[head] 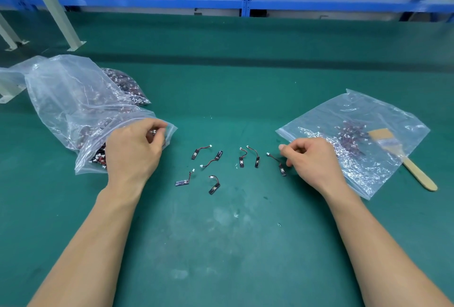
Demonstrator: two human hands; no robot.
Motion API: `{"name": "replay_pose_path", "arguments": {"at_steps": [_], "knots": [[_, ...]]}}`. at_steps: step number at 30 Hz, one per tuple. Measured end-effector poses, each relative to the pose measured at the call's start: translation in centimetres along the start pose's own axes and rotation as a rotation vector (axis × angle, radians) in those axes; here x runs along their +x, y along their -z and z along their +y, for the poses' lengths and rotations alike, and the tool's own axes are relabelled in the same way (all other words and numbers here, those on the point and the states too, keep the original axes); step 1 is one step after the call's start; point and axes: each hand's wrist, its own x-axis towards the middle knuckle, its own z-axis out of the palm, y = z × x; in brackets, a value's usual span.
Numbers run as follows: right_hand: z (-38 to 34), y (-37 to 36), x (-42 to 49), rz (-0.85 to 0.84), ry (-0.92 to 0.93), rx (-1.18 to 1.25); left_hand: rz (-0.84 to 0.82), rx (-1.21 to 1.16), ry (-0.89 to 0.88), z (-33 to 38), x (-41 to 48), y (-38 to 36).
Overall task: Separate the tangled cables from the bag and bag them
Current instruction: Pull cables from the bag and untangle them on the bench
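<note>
A large clear bag [73,110] of tangled red-and-black cables lies at the left. My left hand [135,151] is at its mouth, fingertips pinched on a small cable [153,132] with a white connector. Several separated cables lie apart on the green mat between my hands, among them one at centre left [200,153] and one at centre right [254,158]. My right hand [312,156] rests with curled fingers against the rightmost cable [277,162]; whether it grips it is unclear. A flat clear bag [368,176] at the right holds a small pile of cables [351,137].
A wooden-handled brush [403,159] lies on the right bag. A second bag of cables [127,87] sits behind the left one. Grey metal legs [56,6] stand at the back left. A blue shelf [221,1] runs along the far edge.
</note>
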Motion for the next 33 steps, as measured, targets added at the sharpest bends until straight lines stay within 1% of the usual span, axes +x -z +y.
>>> {"name": "replay_pose_path", "arguments": {"at_steps": [3, 8, 11, 14, 16, 20, 23, 28, 33], "knots": [[0.0, 0.0, 0.0, 0.0, 0.002, -0.002, 0.056, -0.068, 0.038, 0.4, -0.2, 0.0], [0.1, 0.0, 0.0, 0.0, 0.007, -0.007, 0.065, -0.204, 0.062, 0.6, -0.4, 0.0], [0.1, 0.0, 0.0, 0.003, 0.007, -0.016, 0.043, -0.337, 0.05, 1.2, -0.7, 0.0], [0.1, -0.1, 0.1, 0.002, 0.005, -0.015, -0.01, -0.437, -0.005, 2.7, -1.3, -0.2], [0.1, -0.1, 0.0, 0.002, 0.005, -0.018, -0.081, -0.492, -0.088, 4.2, -1.9, -0.4], [0.0, -0.1, 0.0, 0.001, -0.003, -0.024, -0.379, -0.623, -0.249, 6.5, -3.6, -1.3], [0.0, 0.0, 0.0, -0.002, -0.013, -0.023, -0.539, -0.655, -0.319, 7.2, -4.3, -1.8], [0.0, 0.0, 0.0, -0.006, -0.005, -0.031, -0.642, -0.548, -0.45, 7.1, -4.5, -2.0], [-0.1, -0.1, 0.1, -0.004, -0.004, -0.042, -0.735, -0.494, -0.489, 6.8, -4.5, -1.8]]}}
